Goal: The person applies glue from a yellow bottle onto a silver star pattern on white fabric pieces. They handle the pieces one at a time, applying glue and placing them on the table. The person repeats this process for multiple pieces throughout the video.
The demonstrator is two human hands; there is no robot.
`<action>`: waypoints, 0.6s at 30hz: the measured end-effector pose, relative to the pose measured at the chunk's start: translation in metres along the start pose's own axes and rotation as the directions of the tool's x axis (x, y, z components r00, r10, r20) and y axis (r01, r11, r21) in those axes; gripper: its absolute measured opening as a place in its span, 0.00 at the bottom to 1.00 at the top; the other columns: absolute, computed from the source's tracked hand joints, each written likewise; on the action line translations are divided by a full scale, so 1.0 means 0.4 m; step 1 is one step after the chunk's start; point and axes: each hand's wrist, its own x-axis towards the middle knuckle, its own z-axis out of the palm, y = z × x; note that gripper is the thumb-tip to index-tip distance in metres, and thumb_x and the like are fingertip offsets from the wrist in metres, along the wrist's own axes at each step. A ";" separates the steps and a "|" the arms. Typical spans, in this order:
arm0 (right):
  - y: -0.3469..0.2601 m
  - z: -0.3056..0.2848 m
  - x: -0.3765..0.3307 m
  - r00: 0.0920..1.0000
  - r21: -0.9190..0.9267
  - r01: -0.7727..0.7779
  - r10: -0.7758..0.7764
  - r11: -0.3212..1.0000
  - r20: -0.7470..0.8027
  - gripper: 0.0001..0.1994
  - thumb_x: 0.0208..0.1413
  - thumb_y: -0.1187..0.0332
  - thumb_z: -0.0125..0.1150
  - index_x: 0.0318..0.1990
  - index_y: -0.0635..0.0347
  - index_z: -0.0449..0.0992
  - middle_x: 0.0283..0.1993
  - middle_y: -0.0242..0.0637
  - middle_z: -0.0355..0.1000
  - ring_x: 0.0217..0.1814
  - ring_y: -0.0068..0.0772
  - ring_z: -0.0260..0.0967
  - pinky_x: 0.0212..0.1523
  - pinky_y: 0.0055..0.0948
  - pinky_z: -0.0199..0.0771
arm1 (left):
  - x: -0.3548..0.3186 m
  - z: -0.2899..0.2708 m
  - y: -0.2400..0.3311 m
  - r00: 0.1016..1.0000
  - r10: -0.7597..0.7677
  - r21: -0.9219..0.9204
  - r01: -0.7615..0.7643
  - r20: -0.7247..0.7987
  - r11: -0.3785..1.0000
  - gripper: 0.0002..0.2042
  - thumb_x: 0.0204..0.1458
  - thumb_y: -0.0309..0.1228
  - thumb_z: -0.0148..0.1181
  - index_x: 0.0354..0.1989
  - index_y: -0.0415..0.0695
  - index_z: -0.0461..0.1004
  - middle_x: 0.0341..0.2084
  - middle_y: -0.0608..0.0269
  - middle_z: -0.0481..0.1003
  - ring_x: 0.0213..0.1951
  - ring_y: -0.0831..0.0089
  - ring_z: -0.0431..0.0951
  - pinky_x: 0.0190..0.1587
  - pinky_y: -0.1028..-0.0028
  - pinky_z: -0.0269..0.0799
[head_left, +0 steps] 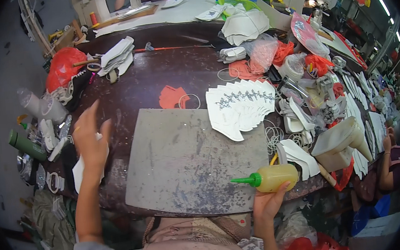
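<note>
My right hand (pixel 268 204) grips a squeeze bottle (pixel 277 177) of yellowish liquid with a green pointed nozzle, tipped on its side over the near right edge of the grey board (pixel 165 162). Over the left side of the table my left hand (pixel 90 135) is raised with fingers apart, slightly blurred, with nothing visible in it. Beneath my left wrist lies a white cut piece (pixel 78 174), partly hidden by the arm. A fan of overlapping white pieces (pixel 241 107) with grey patterned edges rests on the board's far right corner.
Orange-red pieces (pixel 173 97) lie beyond the board. A white stack (pixel 118 54) and red bag (pixel 65 65) sit far left, a green bottle (pixel 26 144) at the left edge. Bags, white pieces and a whitish plastic container (pixel 334 146) crowd the right. Other people work at the far side and right.
</note>
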 end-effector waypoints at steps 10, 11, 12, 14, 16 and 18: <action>0.012 0.011 0.010 0.996 -0.122 0.032 -0.021 0.992 0.086 0.26 0.67 0.51 0.52 0.65 0.57 0.62 0.61 0.39 0.68 0.61 0.38 0.69 0.59 0.39 0.75 | -0.285 0.023 -0.270 0.939 -0.340 0.257 0.318 0.047 0.913 0.23 0.58 0.42 0.59 0.54 0.36 0.74 0.47 0.48 0.78 0.49 0.52 0.76 0.52 0.58 0.67; 0.013 0.014 0.008 0.996 -0.131 0.033 -0.021 0.991 0.092 0.26 0.67 0.51 0.52 0.65 0.58 0.62 0.61 0.39 0.68 0.61 0.38 0.69 0.59 0.39 0.75 | -0.288 0.024 -0.266 0.939 -0.345 0.298 0.329 0.001 0.896 0.22 0.58 0.42 0.60 0.53 0.37 0.74 0.47 0.50 0.78 0.49 0.54 0.76 0.52 0.59 0.67; 0.014 0.016 0.008 0.995 -0.140 0.033 -0.019 0.990 0.098 0.26 0.67 0.51 0.52 0.65 0.58 0.62 0.61 0.40 0.68 0.61 0.38 0.70 0.58 0.39 0.75 | -0.290 0.022 -0.261 0.954 -0.299 0.322 0.293 -0.033 0.900 0.22 0.58 0.42 0.61 0.53 0.37 0.75 0.47 0.51 0.78 0.49 0.55 0.76 0.51 0.59 0.68; 0.015 0.013 0.008 0.996 -0.138 0.033 -0.021 0.990 0.088 0.26 0.67 0.51 0.52 0.64 0.58 0.62 0.61 0.40 0.68 0.61 0.39 0.70 0.58 0.40 0.76 | -0.287 0.015 -0.252 0.976 -0.197 0.376 0.218 -0.094 0.901 0.20 0.57 0.41 0.62 0.51 0.38 0.75 0.46 0.53 0.78 0.49 0.58 0.76 0.51 0.60 0.68; 0.013 0.009 0.013 0.994 -0.137 0.026 -0.011 0.990 0.105 0.26 0.66 0.51 0.52 0.64 0.58 0.62 0.61 0.40 0.68 0.61 0.39 0.70 0.58 0.40 0.76 | -0.280 0.003 -0.246 0.987 -0.132 0.317 0.153 -0.089 0.936 0.15 0.58 0.36 0.61 0.47 0.38 0.76 0.44 0.55 0.78 0.47 0.58 0.76 0.50 0.63 0.68; 0.013 0.005 0.014 0.993 -0.134 0.020 -0.004 0.991 0.116 0.27 0.67 0.51 0.52 0.65 0.58 0.62 0.62 0.40 0.68 0.62 0.39 0.69 0.60 0.41 0.74 | -0.258 -0.026 -0.231 0.991 -0.132 0.093 0.134 -0.024 0.987 0.11 0.59 0.32 0.59 0.44 0.37 0.75 0.41 0.54 0.77 0.45 0.58 0.77 0.49 0.66 0.69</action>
